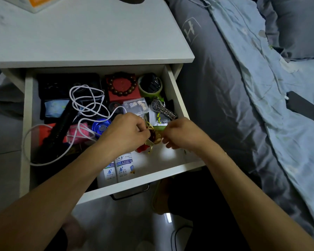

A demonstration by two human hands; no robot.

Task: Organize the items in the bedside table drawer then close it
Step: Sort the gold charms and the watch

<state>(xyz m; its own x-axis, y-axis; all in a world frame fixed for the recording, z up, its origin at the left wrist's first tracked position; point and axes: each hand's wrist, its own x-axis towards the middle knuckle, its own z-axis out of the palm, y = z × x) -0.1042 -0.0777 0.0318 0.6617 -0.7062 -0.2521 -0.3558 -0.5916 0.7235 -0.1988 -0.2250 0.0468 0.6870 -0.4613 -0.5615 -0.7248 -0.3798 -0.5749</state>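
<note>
Two hands, mine, reach into an open drawer (28, 113) of a white bedside counter (91, 38), seen from above.

At the far left of the drawer, a white cable (88, 98) loops loosely over dark items, and one loop hangs out past the left wall. Beside it lies a black flashlight (60, 127), then a pink pouch (80, 132) and a blue round disc (100, 125). Toward the back sit a red box (124, 96) with a bead bracelet (122, 84) on top, and a roll of green tape (150, 86).

My left hand (126, 130) is over the middle of the drawer, its fingers curled and pinching a small red and gold ribbon ornament (153, 137). My right hand (182, 134), just beside it, pinches the same ornament from the other side, so both hands are clamped on it. Behind them lie a clear box of dice (136, 105) and a metal watch (160, 108). Two white bottles (124, 166) lie at the front, below my left wrist.

Right of the counter is a bed (261, 87) with blue-grey covers.

The drawer is far from tidy, I judge. The cable loop hanging outside could be trapped when the drawer closes. The thin gold ribbon may tear or come undone if my hands pull apart.
</note>
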